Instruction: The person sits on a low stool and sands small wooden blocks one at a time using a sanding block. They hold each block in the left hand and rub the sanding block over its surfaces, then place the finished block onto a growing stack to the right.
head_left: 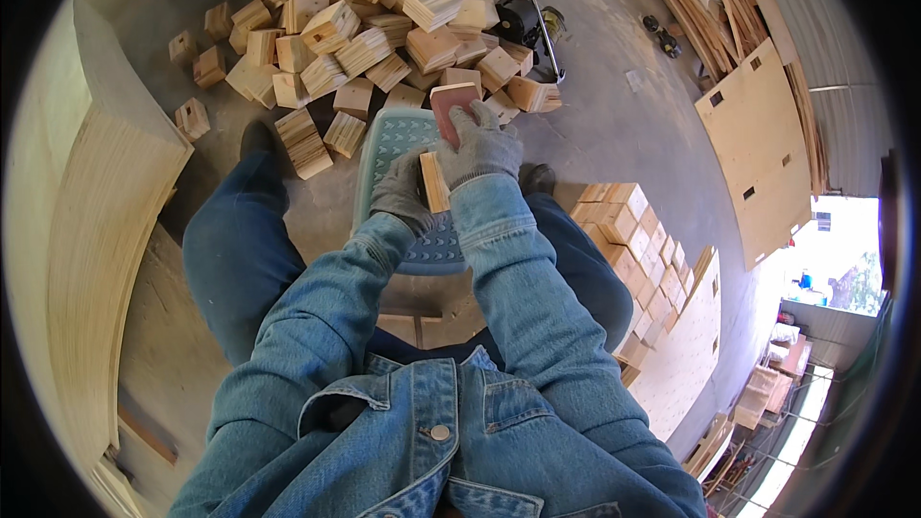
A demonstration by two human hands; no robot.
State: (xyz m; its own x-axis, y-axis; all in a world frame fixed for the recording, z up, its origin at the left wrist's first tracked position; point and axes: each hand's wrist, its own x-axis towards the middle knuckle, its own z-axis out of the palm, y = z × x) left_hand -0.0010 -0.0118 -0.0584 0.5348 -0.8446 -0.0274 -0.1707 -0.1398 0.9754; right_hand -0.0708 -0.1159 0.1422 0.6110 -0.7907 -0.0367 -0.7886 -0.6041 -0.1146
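In front of me, over a light-blue plastic stool [393, 134] with a raised pattern on top, I hold one thing in each hand. My left hand [396, 194], in a grey glove, is closed round a small wooden block [435, 182] with a pale edge facing up. In my right hand [483, 146], also grey-gloved, is a flat sanding block [455, 109] with a reddish-brown face and a pale wooden edge. It is raised just above and beyond the wooden block. Whether the two touch cannot be made out.
Beyond the stool lies a loose heap of wooden blocks [369, 50], with a black power tool [523, 24] at its right. By my right knee stands a neat stack of blocks [641, 254]. Plywood sheets [106, 230] rise at left; panels [763, 144] lean far right.
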